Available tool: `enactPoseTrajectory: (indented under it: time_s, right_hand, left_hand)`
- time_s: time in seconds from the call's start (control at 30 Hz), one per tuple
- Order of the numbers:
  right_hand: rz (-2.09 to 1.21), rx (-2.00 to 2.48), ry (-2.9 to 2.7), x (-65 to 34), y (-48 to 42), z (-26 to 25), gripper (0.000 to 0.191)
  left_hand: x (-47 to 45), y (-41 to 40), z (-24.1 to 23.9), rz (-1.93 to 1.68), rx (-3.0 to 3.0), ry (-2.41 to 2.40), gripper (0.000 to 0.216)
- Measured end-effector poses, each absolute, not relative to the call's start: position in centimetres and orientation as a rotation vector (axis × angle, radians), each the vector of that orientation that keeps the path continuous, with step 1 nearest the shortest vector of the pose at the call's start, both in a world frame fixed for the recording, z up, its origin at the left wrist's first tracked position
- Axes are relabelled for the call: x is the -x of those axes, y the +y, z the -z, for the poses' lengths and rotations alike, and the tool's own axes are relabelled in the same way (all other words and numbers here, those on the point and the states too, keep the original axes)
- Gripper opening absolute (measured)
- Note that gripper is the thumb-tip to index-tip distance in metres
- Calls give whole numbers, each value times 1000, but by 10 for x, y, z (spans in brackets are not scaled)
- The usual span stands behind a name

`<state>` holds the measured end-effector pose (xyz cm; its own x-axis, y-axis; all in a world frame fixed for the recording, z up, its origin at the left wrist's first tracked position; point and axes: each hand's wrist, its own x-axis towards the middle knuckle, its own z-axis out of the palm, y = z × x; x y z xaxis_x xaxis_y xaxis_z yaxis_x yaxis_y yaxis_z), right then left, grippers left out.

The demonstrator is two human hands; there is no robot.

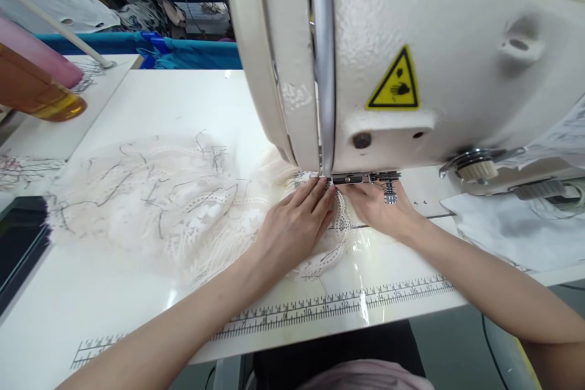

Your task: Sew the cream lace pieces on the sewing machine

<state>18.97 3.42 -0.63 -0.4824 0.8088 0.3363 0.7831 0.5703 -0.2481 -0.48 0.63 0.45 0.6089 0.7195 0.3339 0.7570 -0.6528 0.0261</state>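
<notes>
Pale cream lace fabric point(219, 201) lies bunched on the table, with a scalloped lace trim point(342, 219) curving out below the sewing machine's needle area. My left hand point(297, 219) rests flat on the lace, its fingers stretched toward the presser foot point(328, 181). To the right of the trim, my right hand point(381, 204) lies low on the machine bed with fingers extended to the lace edge. A metal guide bar point(361, 178) with a knurled screw partly covers its fingers. The fabric under both hands is hidden.
The sewing machine head point(425, 24) overhangs the work from above. A printed ruler point(329, 308) runs along the table's front edge. Dark thread scraps point(109, 192) lie over the fabric. A black phone-like object point(21, 244), thread cones point(41, 82) and white cloth point(507, 231) flank the area.
</notes>
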Motion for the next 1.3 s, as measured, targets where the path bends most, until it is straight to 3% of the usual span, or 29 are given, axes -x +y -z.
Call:
enactPoseTrajectory:
  time_s: [0.13, 0.3, 0.4, 0.57, 0.7, 0.83, 1.1, 1.23, 1.3]
  right_hand:
    - [-106, 1284, -2451, -189, 28, -10, 30]
    - [155, 1183, -2544, -193, 30, -3, 40]
    - [239, 983, -2508, -196, 32, 1, 36]
    - [154, 604, -2590, -200, 34, 2, 37]
    - [59, 564, -2595, -202, 35, 2, 35]
    - [-14, 565, -2574, -203, 35, 1, 27]
    - [-67, 556, -2547, -204, 34, -2, 14]
    - [-14, 477, -2494, -205, 38, 2, 12]
    - [21, 432, -2450, -206, 39, 3, 10]
  left_hand:
    - [5, 6, -3, 479, 2680, -1219, 38]
    - [3, 6, -8, 479, 2645, -1195, 35]
    - [4, -1, -24, 508, 2632, -1132, 28]
    - [17, -36, -49, 396, 2790, -722, 16]
    - [30, -62, -38, 196, 2660, -540, 17]
    - [33, -67, -29, 272, 2623, -673, 23]
    - [30, -32, -68, 390, 2807, -1595, 22]
    - [22, -6, -63, 268, 3080, -1317, 29]
    - [17, 2, -50, 306, 3036, -1106, 17]
